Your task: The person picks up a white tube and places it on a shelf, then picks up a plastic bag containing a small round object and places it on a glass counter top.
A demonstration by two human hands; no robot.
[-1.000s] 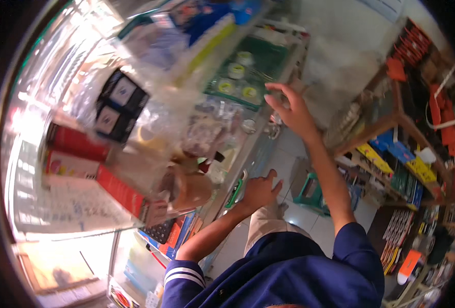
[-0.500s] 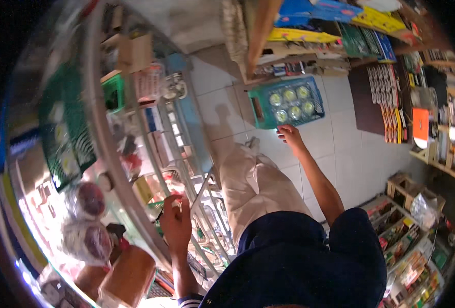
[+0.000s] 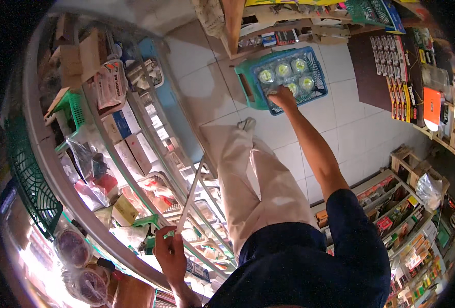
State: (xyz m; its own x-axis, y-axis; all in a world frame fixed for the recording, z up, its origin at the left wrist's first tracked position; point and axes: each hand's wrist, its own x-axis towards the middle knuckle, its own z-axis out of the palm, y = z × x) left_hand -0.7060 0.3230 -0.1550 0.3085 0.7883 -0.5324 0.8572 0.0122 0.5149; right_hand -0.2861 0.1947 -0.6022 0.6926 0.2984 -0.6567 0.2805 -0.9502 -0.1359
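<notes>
On the tiled floor in front of me a blue plastic basket [image 3: 321,77] holds several round, clear-wrapped items [image 3: 284,70] with yellow-green centres. It overlaps a green basket [image 3: 244,84], whose handle end shows at the left. My right hand [image 3: 283,98] is at the blue basket's near rim, its fingers curled over the edge beside the round items. My left hand [image 3: 170,255] is beside the metal-framed shelf [image 3: 63,169] on the left, its fingers bent in. Whatever those fingers hold, if anything, cannot be made out; a pale diagonal shelf brace [image 3: 191,197] passes close to them.
Small boxes, bags and a green tray [image 3: 76,110] fill the left shelf. Clear-wrapped round packs [image 3: 73,248] stand at lower left. A wooden shelf [image 3: 232,25] rises beyond the baskets. Racks of goods [image 3: 391,215] and a wooden crate [image 3: 409,164] are at right.
My right hand has reached forward from the basket's near side onto its rim. The blue basket now sits offset and turned relative to the green one. My left hand appears lower along the shelf.
</notes>
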